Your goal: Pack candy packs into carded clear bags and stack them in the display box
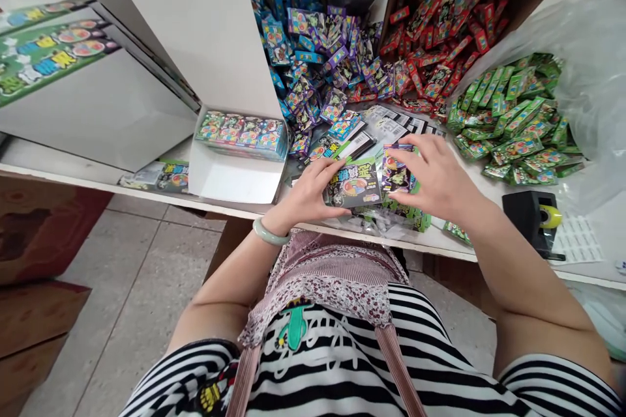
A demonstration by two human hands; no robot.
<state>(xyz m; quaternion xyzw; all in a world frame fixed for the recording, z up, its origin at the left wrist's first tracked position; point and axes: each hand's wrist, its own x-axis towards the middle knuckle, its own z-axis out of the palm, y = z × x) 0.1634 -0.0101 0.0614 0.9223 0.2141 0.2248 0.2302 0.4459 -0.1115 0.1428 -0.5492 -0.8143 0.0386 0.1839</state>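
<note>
Small purple box [395, 169] is at the near edge of the tabletop [235, 207], just R of the printed card [356, 184]. R hand [435, 172] is closed on it, fingertips at the far end, thumb at the near end. L hand [313, 190] grips the card's L side, fingers over the far edge, thumb by the near one.

For a clean hold: light pinch on the box ends so the carton doesn't crush; card flat & steady w/ L hand, fingers off the print; box edge parallel to card edge, approx. level. Slick plastic sleeves [379, 223] underneath could slide, so press gently.

Further out: barcoded cards [391, 124] beyond the hands; purple boxes [337, 55], blue boxes [276, 39] & red boxes [443, 19] heaped behind; green boxes [523, 120] in a clear bag [587, 85] to the R, w/ tape dispenser [531, 221] nearer; open white carton [235, 179] w/ a row of boxes to the L.

Hard to tell: box's underside & whether it touches the card; R palm side hidden; stack under the card mostly covered; small print unreadable; clear bag cut off at R.
</note>
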